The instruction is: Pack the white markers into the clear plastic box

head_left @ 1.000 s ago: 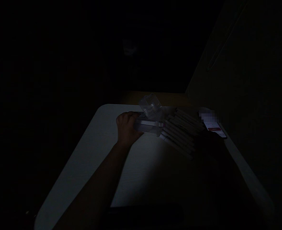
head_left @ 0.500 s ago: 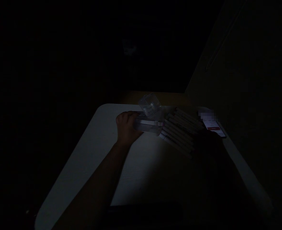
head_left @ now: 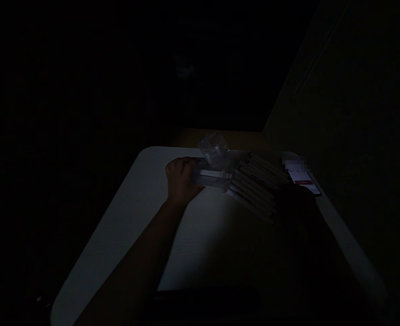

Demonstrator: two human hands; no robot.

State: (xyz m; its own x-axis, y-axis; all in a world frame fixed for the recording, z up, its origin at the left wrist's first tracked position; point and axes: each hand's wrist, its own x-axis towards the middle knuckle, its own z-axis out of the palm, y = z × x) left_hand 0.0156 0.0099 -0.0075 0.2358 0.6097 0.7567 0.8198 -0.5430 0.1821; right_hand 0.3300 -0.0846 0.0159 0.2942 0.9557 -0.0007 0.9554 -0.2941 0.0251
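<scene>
My left hand (head_left: 180, 179) is wrapped round the closed end of a clear plastic case (head_left: 210, 180) lying on its side on the table. A pale, pen-like stick (head_left: 209, 173) lies inside it. A clear plastic lid (head_left: 214, 147) stands tilted at the case's far side. Several pale markers (head_left: 254, 190) lie side by side in a slanting row, their left ends close to the case's open end. At their right ends is my right hand (head_left: 295, 201), in deep shadow; its fingers cannot be made out.
A lit phone (head_left: 303, 177) lies on the right edge of the white table (head_left: 125, 203), beyond my right hand. A dark bar-like object (head_left: 206, 299) is at the near edge. Behind the table stands a large dark panel (head_left: 220, 90). The surroundings are very dark.
Almost nothing differs. My left hand and the case have shifted very slightly to the right in view; the markers look dimmer.
</scene>
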